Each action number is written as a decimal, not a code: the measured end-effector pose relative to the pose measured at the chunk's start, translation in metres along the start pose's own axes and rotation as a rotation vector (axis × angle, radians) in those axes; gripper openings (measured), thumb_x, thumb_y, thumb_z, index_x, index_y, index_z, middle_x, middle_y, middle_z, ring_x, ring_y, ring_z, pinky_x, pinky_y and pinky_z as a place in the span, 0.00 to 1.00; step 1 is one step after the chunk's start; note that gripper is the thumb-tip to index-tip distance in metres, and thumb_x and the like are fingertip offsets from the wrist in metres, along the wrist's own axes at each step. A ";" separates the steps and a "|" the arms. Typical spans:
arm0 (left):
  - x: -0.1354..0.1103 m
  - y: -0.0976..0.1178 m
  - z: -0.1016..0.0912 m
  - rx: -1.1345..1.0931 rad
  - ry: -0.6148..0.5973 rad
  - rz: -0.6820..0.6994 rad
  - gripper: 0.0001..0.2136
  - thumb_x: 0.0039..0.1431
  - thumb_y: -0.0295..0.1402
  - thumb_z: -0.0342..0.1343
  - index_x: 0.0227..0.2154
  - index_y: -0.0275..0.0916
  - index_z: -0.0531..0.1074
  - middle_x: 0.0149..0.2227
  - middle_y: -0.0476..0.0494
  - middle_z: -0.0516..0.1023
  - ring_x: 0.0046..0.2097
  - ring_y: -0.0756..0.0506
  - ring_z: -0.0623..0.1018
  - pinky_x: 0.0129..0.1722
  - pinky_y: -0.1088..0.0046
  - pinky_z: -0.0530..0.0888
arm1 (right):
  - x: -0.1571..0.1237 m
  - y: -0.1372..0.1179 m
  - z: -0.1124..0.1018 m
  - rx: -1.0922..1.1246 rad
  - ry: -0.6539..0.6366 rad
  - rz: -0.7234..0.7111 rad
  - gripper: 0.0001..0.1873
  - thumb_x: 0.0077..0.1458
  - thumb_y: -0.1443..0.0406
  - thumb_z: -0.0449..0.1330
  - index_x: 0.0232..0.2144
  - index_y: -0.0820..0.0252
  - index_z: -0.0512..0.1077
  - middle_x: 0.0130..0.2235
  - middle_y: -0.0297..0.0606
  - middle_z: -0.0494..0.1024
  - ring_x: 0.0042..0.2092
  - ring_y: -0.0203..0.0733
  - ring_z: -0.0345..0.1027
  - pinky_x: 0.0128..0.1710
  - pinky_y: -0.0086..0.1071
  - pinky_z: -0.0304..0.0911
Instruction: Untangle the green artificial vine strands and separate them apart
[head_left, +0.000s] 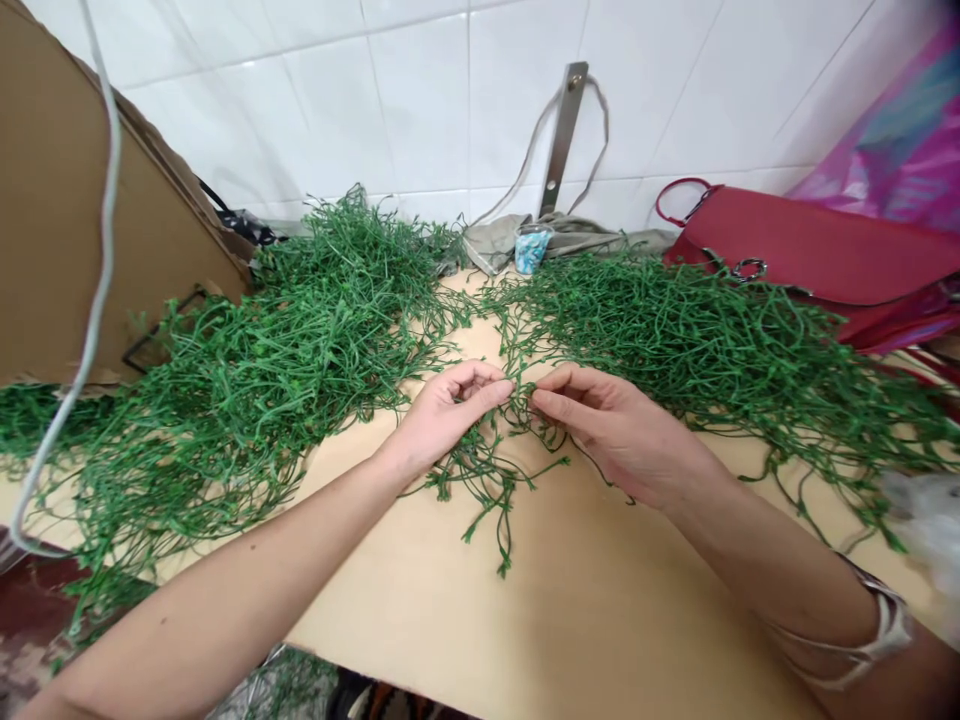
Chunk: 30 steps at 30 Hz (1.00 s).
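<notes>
Thin green plastic-looking stems with small leafy tips lie in a loose cluster at the middle of the table, under and between my hands. My left hand pinches a green stem between thumb and forefinger. Close beside it, my right hand has thumb and fingertips together on a green stem too, the fingertips of both hands almost meeting. Whether both hold the same stem cannot be made out. A large heap of such stems spreads on the left, and another heap on the right.
A cardboard box stands at the left, with a white cable hanging before it. A small patterned cup and grey cloth sit by the tiled wall. At right are a red handbag and clear plastic.
</notes>
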<state>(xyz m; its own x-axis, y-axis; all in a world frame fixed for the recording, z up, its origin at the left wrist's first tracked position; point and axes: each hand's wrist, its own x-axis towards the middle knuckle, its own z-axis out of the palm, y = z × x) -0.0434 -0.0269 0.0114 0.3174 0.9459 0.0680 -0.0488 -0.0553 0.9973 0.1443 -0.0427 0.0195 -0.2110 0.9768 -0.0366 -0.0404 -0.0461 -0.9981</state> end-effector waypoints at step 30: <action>0.001 -0.002 -0.003 -0.084 -0.128 -0.025 0.10 0.58 0.39 0.64 0.33 0.38 0.72 0.33 0.51 0.70 0.35 0.52 0.67 0.37 0.75 0.64 | -0.001 -0.003 0.003 -0.077 0.205 -0.094 0.07 0.42 0.65 0.60 0.28 0.54 0.66 0.33 0.34 0.74 0.33 0.38 0.65 0.31 0.32 0.59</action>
<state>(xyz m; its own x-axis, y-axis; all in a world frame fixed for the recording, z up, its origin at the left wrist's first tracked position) -0.0460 -0.0251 0.0091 0.4375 0.8977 0.0519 -0.1168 -0.0005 0.9932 0.1417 -0.0446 0.0225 -0.0070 0.9985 0.0552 0.0254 0.0554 -0.9981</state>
